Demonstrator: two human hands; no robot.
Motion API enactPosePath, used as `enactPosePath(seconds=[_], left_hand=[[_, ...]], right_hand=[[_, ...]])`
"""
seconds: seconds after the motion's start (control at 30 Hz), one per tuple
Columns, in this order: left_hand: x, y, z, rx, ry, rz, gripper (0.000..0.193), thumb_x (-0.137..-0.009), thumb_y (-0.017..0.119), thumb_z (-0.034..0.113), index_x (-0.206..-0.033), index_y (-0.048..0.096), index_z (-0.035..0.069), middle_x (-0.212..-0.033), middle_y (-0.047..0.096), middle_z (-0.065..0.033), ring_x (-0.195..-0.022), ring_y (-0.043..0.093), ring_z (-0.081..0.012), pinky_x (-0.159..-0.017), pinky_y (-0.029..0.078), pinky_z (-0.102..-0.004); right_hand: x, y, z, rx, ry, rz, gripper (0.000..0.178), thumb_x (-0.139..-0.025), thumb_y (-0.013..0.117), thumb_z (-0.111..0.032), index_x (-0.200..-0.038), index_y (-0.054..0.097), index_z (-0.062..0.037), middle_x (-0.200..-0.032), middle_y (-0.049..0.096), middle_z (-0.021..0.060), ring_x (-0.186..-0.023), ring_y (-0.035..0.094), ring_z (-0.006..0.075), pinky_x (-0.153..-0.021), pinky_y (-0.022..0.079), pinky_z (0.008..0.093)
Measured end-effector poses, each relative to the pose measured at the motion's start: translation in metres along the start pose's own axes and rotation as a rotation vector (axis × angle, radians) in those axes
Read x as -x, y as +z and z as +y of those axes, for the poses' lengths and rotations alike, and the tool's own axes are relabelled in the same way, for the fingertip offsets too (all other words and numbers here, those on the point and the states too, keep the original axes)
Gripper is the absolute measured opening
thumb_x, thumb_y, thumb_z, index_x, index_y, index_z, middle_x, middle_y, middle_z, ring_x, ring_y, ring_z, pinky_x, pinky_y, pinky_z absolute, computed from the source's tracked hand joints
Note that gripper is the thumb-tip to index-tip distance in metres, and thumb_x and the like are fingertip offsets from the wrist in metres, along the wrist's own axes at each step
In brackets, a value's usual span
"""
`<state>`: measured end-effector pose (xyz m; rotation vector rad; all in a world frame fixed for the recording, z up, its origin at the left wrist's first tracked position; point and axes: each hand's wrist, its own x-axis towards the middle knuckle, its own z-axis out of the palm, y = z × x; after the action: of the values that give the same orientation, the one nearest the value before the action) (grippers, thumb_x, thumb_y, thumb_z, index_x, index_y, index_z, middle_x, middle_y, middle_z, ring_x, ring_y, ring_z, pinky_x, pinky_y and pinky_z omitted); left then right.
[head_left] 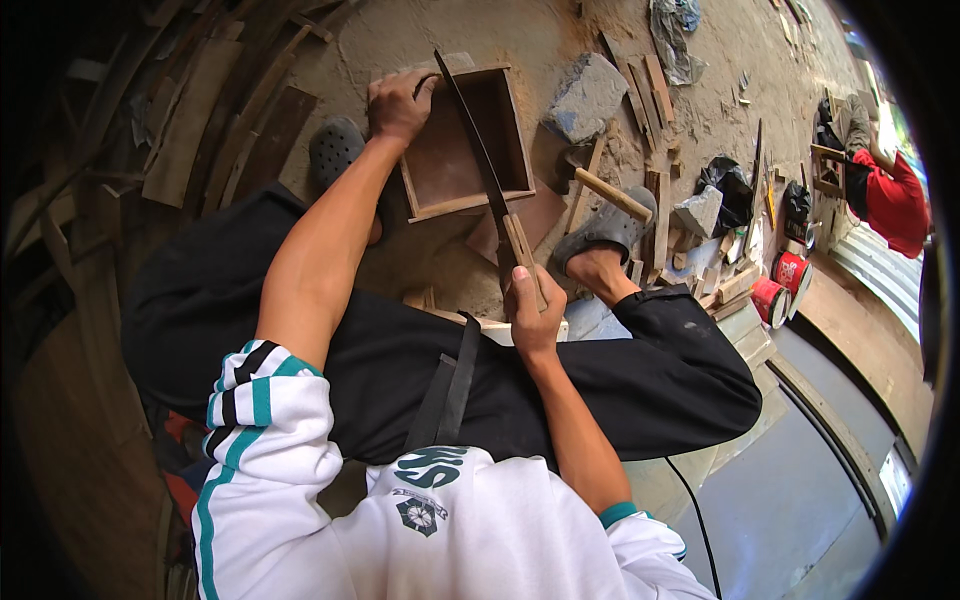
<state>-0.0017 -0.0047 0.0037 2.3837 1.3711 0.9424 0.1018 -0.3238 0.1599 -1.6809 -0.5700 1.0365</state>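
My right hand [535, 312] is wrapped round the wooden handle of a long, narrow handsaw [476, 143]. Its dark blade slants up and left across a shallow wooden box [465, 165], with the tip close to my left thumb; teeth are too small to make out. At the box's far left corner, my left hand [402, 105] has its fingers curled over the rim. The box lies tilted on the ground between my feet, showing its brown inside. To its right, a hammer [612, 194] with a wooden handle lies by my right clog.
Long boards [195, 120] pile up at the left. A grey concrete block [587, 97] sits beyond the hammer. Wood offcuts, a black plastic bag [727, 190] and red cans [790, 275] lie to the right. Another person in red [893, 205] is at the far right.
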Motion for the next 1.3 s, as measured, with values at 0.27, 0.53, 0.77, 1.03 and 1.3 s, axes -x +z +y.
enactPosePath(seconds=[0.27, 0.53, 0.77, 1.03, 1.3], left_hand=[[0.003, 0.000, 0.000, 0.002, 0.027, 0.027, 0.019, -0.093, 0.066, 0.032, -0.102, 0.076, 0.018, -0.095, 0.074, -0.0062, -0.090, 0.068, -0.0281, -0.085, 0.046, -0.0395], [-0.002, -0.002, 0.006, 0.042, 0.044, 0.048, 0.018, -0.093, 0.067, 0.031, -0.100, 0.076, 0.018, -0.094, 0.074, -0.0055, -0.089, 0.068, -0.0278, -0.085, 0.046, -0.0394], [-0.001, -0.009, 0.009, -0.045, -0.040, -0.056, 0.020, -0.092, 0.067, 0.032, -0.104, 0.075, 0.018, -0.096, 0.074, -0.0078, -0.092, 0.068, -0.0276, -0.090, 0.045, -0.0388], [-0.017, -0.017, 0.017, -0.228, 0.141, -0.129, 0.020, -0.086, 0.070, 0.027, -0.105, 0.074, 0.020, -0.106, 0.074, -0.0020, -0.103, 0.067, -0.0199, -0.092, 0.044, -0.0403], [-0.059, -0.025, 0.028, -0.523, 0.533, -0.349, 0.015, -0.081, 0.072, 0.025, -0.094, 0.076, 0.019, -0.104, 0.072, 0.0035, -0.109, 0.064, -0.0170, -0.091, 0.045, -0.0382]], right_hand=[[-0.030, 0.022, -0.019, -0.143, 0.053, -0.008, 0.034, -0.103, 0.055, -0.026, -0.076, 0.054, -0.0055, -0.061, 0.044, -0.0059, -0.053, 0.039, 0.0033, -0.047, 0.028, 0.0225], [-0.065, 0.040, -0.019, -0.405, 0.210, -0.024, 0.035, -0.102, 0.057, -0.026, -0.072, 0.050, -0.0086, -0.061, 0.044, -0.0050, -0.049, 0.039, 0.0049, -0.045, 0.029, 0.0245], [-0.003, -0.005, -0.021, 0.290, -0.215, 0.003, 0.027, -0.096, 0.065, -0.017, -0.078, 0.055, -0.0004, -0.059, 0.050, 0.0081, -0.053, 0.049, 0.0117, -0.051, 0.039, 0.0323], [0.010, -0.047, -0.068, 0.307, -0.271, 0.160, 0.026, -0.097, 0.065, -0.017, -0.078, 0.056, -0.0010, -0.061, 0.056, 0.0070, -0.053, 0.051, 0.0115, -0.051, 0.041, 0.0307], [0.012, -0.042, -0.063, 0.144, -0.287, 0.185, 0.027, -0.095, 0.068, -0.017, -0.077, 0.056, -0.0005, -0.057, 0.050, 0.0043, -0.053, 0.044, 0.0083, -0.050, 0.038, 0.0296]])
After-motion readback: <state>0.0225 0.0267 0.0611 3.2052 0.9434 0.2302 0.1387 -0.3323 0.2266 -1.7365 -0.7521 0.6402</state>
